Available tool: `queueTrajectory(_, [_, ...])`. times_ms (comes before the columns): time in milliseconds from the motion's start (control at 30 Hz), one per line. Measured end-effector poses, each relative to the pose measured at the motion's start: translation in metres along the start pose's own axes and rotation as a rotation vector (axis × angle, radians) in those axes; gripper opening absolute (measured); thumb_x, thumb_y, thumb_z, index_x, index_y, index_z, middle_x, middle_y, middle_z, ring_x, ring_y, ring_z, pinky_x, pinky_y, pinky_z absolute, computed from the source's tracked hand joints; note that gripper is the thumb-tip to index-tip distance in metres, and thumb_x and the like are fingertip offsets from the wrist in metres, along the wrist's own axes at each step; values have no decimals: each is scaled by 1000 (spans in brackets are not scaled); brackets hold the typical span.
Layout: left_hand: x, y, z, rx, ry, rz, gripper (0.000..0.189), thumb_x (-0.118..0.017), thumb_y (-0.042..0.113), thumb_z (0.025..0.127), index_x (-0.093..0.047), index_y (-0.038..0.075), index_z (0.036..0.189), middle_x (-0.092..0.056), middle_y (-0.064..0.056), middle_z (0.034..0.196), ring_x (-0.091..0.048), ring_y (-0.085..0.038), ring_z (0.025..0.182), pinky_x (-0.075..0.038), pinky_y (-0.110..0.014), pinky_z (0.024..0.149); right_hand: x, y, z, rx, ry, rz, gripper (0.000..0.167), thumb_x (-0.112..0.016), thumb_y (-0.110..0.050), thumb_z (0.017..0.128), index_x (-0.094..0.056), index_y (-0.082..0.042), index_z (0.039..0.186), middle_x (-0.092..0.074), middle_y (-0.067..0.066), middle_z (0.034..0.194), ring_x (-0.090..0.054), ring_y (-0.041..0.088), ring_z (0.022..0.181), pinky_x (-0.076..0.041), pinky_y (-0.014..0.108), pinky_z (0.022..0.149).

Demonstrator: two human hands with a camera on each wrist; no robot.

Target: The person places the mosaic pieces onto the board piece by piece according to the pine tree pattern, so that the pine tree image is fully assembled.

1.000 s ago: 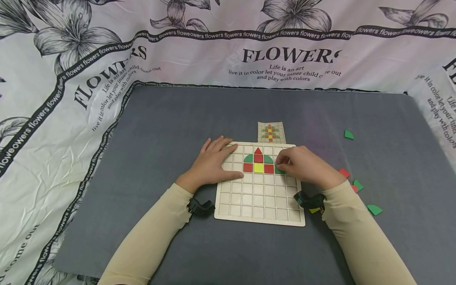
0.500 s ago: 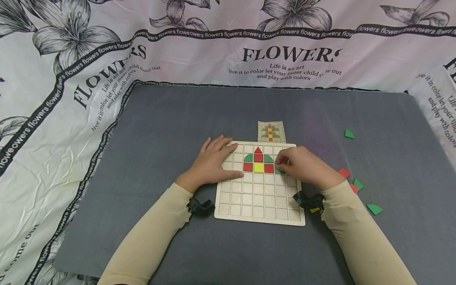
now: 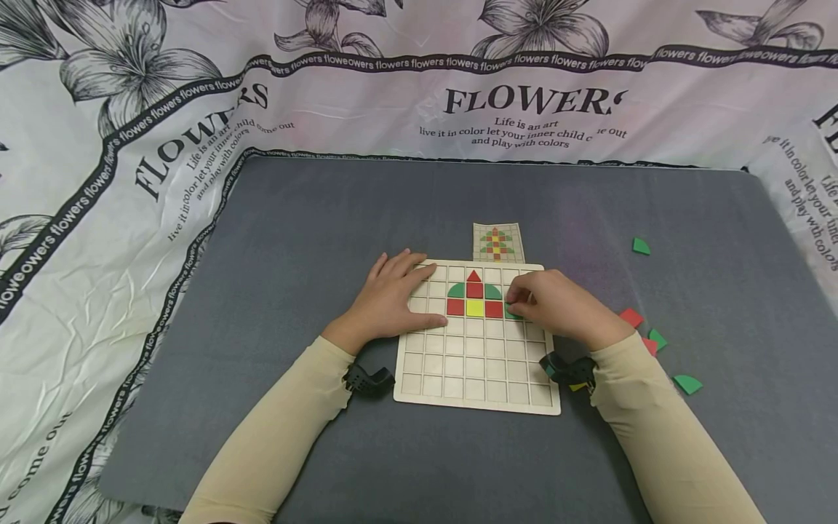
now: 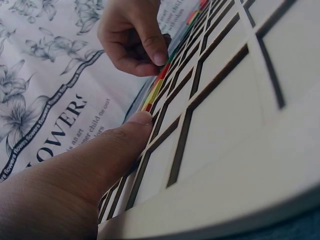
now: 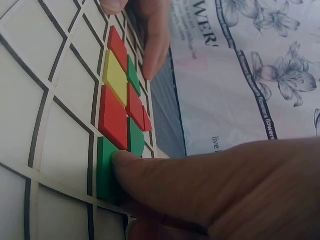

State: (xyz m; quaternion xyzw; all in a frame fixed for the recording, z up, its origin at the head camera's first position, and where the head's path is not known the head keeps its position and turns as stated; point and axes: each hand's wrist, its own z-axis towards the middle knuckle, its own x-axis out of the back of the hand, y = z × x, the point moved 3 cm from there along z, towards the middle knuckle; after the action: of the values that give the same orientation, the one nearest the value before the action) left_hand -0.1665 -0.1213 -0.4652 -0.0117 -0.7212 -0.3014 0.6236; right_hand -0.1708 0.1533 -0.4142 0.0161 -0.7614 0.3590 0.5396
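Note:
A pale wooden grid board [image 3: 474, 371] lies between the hands. My left hand [image 3: 393, 295] rests on its upper left part, fingers spread and thumb on the grid beside a red square tile [image 3: 455, 308]. With thumb and fingers, my right hand [image 3: 563, 306] pinches a green tile [image 5: 106, 170] in the cell at the right end of the lower tile row; its outline is partly covered. That row also holds a yellow square tile [image 3: 474, 308] and another red square [image 3: 494, 310]. Above sit green quarter-circle tiles [image 3: 456, 291] flanking a red square, topped by a red triangle tile [image 3: 474, 276].
A pattern card [image 3: 499, 244] showing a tree of coloured shapes lies beyond the board. Loose tiles lie to the right: a green one [image 3: 641, 246] far off, a red one [image 3: 631, 317] and others by the right forearm, and a yellow one [image 3: 578, 386] partly hidden under the wrist.

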Motion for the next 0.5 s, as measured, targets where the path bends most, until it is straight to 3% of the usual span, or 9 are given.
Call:
queueTrajectory(367, [1, 0, 0, 5, -4, 1, 98, -71, 75, 85, -43, 23, 163, -33, -3, 170, -15, -26, 162, -1, -54, 131, 11, 5, -8, -50, 13, 22, 6, -74, -14, 99, -77, -10, 95, -72, 0, 87, -62, 15, 76, -52, 34, 66])
queueTrajectory(500, [1, 1, -1, 6, -7, 1, 98, -71, 75, 85, -43, 22, 163, -33, -3, 170, -15, -26, 162, -1, -54, 131, 19, 10, -11, -82, 33, -6, 10, -72, -16, 100, -78, -7, 100, -74, 3, 90, -66, 17, 80, -54, 36, 69])
